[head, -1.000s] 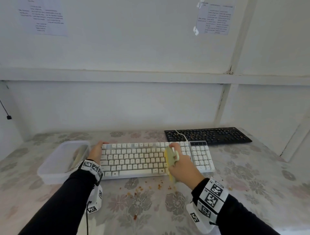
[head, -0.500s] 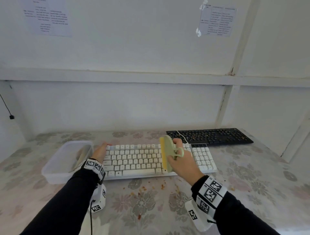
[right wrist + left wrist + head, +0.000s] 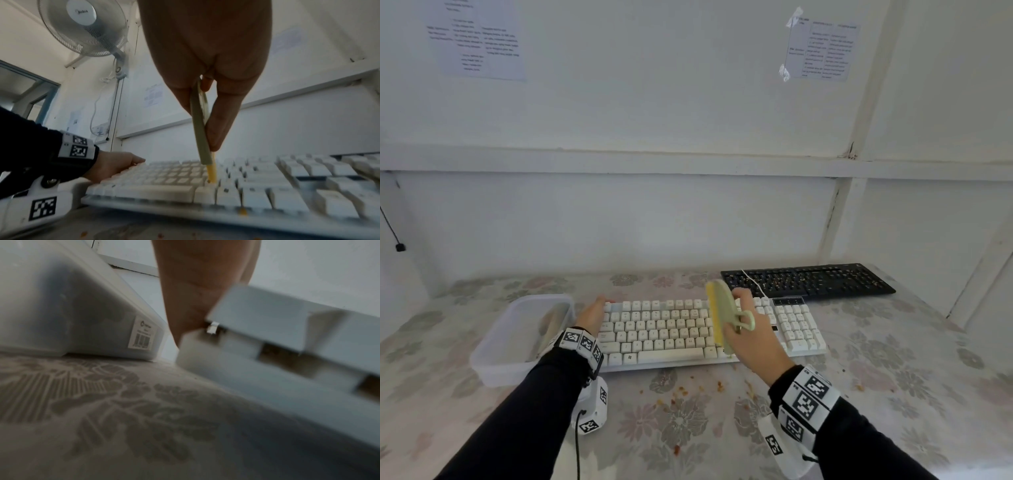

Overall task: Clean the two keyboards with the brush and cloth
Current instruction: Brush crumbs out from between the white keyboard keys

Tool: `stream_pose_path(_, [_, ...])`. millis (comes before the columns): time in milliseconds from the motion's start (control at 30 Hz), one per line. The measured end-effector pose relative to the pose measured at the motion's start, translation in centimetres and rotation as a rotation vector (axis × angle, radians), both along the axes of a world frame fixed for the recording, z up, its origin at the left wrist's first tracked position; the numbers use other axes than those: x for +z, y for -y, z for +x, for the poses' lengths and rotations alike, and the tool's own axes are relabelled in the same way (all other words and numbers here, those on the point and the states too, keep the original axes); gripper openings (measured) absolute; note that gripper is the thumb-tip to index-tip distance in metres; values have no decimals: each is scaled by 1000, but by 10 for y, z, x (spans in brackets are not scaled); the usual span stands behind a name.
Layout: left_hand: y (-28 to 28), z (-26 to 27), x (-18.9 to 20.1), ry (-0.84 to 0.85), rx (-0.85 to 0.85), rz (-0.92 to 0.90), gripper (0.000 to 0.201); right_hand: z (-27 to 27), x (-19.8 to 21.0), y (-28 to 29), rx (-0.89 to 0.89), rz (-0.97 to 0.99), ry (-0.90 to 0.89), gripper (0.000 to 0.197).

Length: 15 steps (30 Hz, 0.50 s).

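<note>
Spreading under everything, your flowered table (image 3: 893, 394) carries the white keyboard (image 3: 671, 329) in front of you and the black keyboard (image 3: 808, 281) behind it to the right, crumbs scattered over its keys. A clear tub (image 3: 517, 329) sits just left of the white keyboard. Your left hand (image 3: 592, 315) grasps that keyboard's left end, thumb on top. Your right hand (image 3: 750, 339) is curled round the brush (image 3: 720, 311), its yellow bristles touching the keys near the middle. Orange crumbs (image 3: 688, 390) lie before the keyboard.
</note>
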<state>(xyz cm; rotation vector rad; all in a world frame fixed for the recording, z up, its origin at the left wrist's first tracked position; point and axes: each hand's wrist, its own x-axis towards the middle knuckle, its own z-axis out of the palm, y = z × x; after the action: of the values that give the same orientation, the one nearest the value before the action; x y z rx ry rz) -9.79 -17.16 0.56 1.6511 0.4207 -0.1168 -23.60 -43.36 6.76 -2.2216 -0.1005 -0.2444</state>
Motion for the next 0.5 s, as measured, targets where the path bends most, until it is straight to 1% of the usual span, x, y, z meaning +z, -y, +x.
stream_pose_path(33, [0,1,0,-7,-3,6,36,0,-3,-2,14,-3,-7,39])
stream_pose_path(100, [0,3,0,-11,-6,5,36,-1,-8,-4,18,-33,-86,37])
stream_pose_path(167, [1,4,-1,-16,3,-7,37,-4,-8,-2,-17,-72,-179,39])
stream_pose_path(233, [1,5,-3,-19,8,-26,37,-6,-5,1,-67,-71,-211,42])
stream_pose_path(300, [2,6,-3,-26,-5,-21,36,-5,1,1,-99,-50,-157,40])
stream_pose_path(400, [1,6,-3,-24,-13,-22,36,-2,3,-10,-64,49,-26,38])
stream_pose_path(500, [0,10,-3,-31,-15,-47,40,3,-7,-22,-23,87,-28,35])
